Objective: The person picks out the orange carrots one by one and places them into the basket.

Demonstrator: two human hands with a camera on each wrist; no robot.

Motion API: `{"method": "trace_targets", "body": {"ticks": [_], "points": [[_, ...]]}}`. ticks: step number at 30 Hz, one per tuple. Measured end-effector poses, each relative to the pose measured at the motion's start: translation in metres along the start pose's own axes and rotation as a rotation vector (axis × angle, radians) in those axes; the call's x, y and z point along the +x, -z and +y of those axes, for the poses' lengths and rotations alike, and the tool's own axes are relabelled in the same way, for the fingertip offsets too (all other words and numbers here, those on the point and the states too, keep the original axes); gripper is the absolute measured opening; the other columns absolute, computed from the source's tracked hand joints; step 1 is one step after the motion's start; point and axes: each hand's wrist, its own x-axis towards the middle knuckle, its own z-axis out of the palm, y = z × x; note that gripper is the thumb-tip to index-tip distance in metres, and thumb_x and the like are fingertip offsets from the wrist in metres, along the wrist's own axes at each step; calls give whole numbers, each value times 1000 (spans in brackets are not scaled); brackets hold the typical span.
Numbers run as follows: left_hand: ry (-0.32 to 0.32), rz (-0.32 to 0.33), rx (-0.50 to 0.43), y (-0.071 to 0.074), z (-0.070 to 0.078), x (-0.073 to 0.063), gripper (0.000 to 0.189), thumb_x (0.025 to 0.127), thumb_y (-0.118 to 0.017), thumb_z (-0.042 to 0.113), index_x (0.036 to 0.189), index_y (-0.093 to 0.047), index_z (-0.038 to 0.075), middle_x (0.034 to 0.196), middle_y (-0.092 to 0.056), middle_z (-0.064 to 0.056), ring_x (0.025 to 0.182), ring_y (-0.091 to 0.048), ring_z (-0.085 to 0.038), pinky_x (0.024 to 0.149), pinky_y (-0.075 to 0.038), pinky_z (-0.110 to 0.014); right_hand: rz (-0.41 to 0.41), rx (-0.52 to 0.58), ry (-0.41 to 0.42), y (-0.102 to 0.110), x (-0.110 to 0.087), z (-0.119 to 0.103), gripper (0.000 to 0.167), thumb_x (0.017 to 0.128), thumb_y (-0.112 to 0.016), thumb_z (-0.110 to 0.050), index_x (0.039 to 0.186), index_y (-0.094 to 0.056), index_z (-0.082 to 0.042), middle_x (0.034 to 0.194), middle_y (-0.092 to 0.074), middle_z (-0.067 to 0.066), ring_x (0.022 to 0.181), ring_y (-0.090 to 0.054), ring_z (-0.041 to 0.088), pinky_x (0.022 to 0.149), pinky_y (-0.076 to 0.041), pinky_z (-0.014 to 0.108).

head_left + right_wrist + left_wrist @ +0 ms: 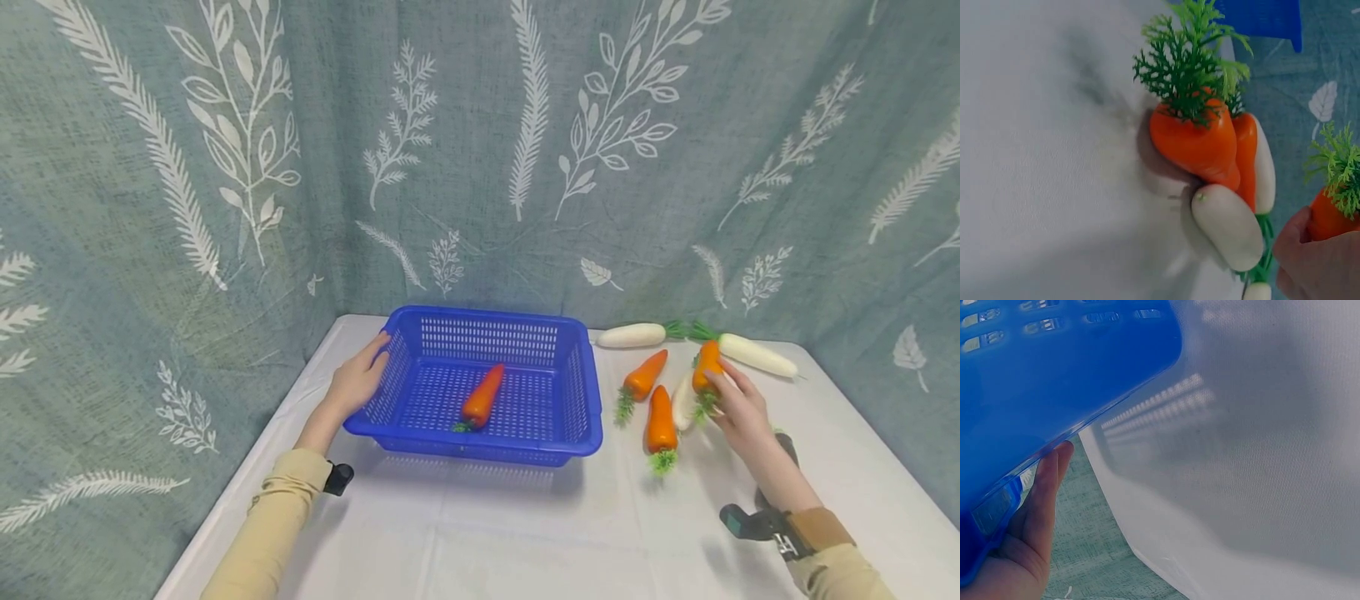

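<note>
gripping an orange carrot (708,358) in the right hand (744,412), above the white cloth (495,533), right of the blue basket (480,447) and near a white radish (682,407). hard to tell how far round the grip goes, with the carrot cut off at the edge of the right wrist view. holding the basket's left rim with the left hand (356,382), well placed to stop any sliding.

best to pinch on the thick part and off the frilly green leaves (705,407), apt to bend or slip. stay well clear of the radish and of two loose carrots (661,422) lying nearby, likely to roll if knocked. keep the left hold light but steady, without tilting the basket.

smooth and glossy on the carrots, probably moulded plastic or foam, tapering from a fat shoulder to a narrow tip. paler, plumper and duller on the radish. stiff, slotted and flared in the basket, with another carrot (484,395) lying on its floor.
</note>
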Motion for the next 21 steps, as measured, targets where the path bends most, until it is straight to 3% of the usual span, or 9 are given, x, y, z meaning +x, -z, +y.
{"method": "trace_targets", "body": {"ticks": [6,14,18,21], "points": [[1,1,1,0,-1,0,48,106,-32,18,149,-32,-5,155,-27,-21,139,-28,-44,113,-22,-59,-53,34,-14,-10,-6,-2,71,98,-58,-23,157,-19,-26,83,-59,-21,73,-53,0,68,-45,20],[2,-2,-2,-1,0,0,48,106,-31,18,149,-33,-4,155,-27,-21,139,-29,-45,113,-22,-60,-98,18,1,-26,-10,-2,68,100,-55,-23,158,-19,-25,97,-53,-16,82,-52,2,71,-46,20],[3,-5,-5,-1,-1,0,48,106,-31,18,149,-33,-4,156,-27,-21,139,-28,-44,113,-22,-59,-144,29,7,-35,-13,-3,68,100,-54,-22,158,-18,-25,92,-57,-19,88,-51,2,91,-43,27],[2,-5,-5,-1,-2,1,48,107,-31,18,149,-32,-4,156,-27,-20,140,-28,-44,113,-22,-59,-180,60,4,-43,-15,-5,68,101,-53,-22,158,-16,-25,92,-58,-20,95,-50,3,111,-30,38]]}}
